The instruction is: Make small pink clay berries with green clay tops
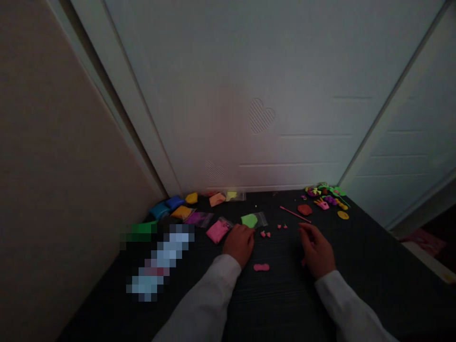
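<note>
My left hand [239,243] rests on the dark table [374,266] with its fingers curled, close to a green clay bag [250,220] and a pink clay bag [217,231]. My right hand [317,249] hovers just to the right, fingers bent loosely; what they hold, if anything, I cannot make out. Tiny pink clay bits [265,234] and two more [282,226] lie between the hands. A flat pink clay shape [261,267] lies nearer to me. A thin pink stick [295,214] lies beyond the right hand.
Several coloured clay bags [181,206] line the back left. Finished clay figures [326,195] and a red piece [304,209] sit back right, plus a yellow disc [343,215]. A pixelated patch [160,259] covers something left. A white wardrobe door [256,95] stands behind.
</note>
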Action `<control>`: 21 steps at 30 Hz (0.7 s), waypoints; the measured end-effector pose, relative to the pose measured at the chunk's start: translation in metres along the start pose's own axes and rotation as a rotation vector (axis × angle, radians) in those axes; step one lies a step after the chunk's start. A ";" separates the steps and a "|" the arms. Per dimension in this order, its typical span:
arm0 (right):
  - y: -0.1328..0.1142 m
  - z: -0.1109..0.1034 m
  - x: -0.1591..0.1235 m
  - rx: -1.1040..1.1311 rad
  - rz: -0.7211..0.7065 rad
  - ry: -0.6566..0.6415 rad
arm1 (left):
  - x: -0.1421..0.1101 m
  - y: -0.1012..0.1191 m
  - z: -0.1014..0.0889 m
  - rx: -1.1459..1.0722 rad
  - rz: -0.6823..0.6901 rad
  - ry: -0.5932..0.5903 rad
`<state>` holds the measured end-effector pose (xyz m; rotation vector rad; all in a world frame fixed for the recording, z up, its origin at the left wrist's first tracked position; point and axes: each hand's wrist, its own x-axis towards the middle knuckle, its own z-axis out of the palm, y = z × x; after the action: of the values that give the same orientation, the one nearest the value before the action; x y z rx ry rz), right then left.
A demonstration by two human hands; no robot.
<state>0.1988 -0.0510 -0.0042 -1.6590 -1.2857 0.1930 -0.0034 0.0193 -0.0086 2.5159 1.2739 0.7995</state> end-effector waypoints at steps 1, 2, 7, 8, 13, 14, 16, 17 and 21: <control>0.000 0.001 0.000 -0.010 -0.002 -0.008 | 0.002 0.000 0.001 0.018 -0.004 0.004; -0.001 0.001 0.000 -0.021 -0.006 -0.020 | 0.004 0.000 0.002 0.033 -0.010 0.008; -0.006 0.007 0.000 -0.094 -0.041 -0.098 | 0.009 -0.003 0.007 0.059 -0.025 0.011; -0.007 0.008 0.000 -0.110 -0.049 -0.114 | 0.010 -0.004 0.007 0.057 -0.024 0.008; -0.017 0.018 0.006 -0.152 -0.105 -0.176 | 0.010 -0.006 0.007 0.029 -0.032 -0.014; -0.018 0.020 0.007 -0.153 -0.129 -0.179 | 0.010 -0.006 0.007 0.007 -0.033 -0.019; -0.018 0.023 0.011 -0.147 -0.168 -0.186 | 0.010 -0.007 0.006 -0.046 -0.037 -0.025; -0.018 0.024 0.012 -0.143 -0.189 -0.186 | 0.010 -0.008 0.006 -0.070 -0.045 -0.026; -0.015 0.023 0.013 -0.133 -0.267 -0.169 | 0.011 -0.009 0.006 -0.140 -0.081 -0.024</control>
<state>0.1797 -0.0274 0.0015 -1.5879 -1.6641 0.0889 -0.0009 0.0334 -0.0127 2.3429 1.2568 0.8076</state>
